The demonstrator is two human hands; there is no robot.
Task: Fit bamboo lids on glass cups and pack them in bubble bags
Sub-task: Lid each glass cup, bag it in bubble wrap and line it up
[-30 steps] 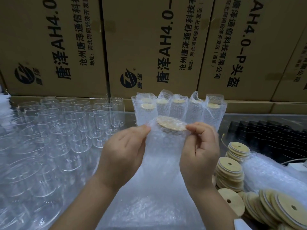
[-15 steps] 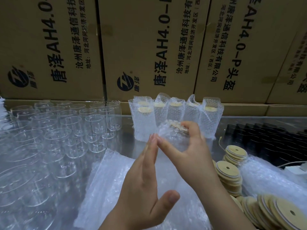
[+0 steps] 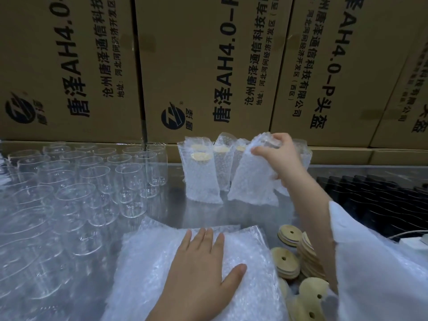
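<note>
We are counting four cardboard boxes (image 3: 203,66) along the wall at twelve o'clock, and we are not managing to number the lower row beneath them. At nine o'clock we are seeing well over twenty bare glass cups (image 3: 129,188), too crowded and clear for an exact tally. Toward one o'clock we are counting four bamboo lids (image 3: 201,156) showing through the standing bagged cups (image 3: 201,181). One more bagged cup (image 3: 252,181) is sitting in the right grip (image 3: 280,156). At six o'clock we are finding one pile of flat bubble bags (image 3: 143,262) under the left grip (image 3: 201,269), layers uncountable. At four o'clock we are seeing loose lids (image 3: 284,259) in several overlapping stacks, total unclear.
</note>
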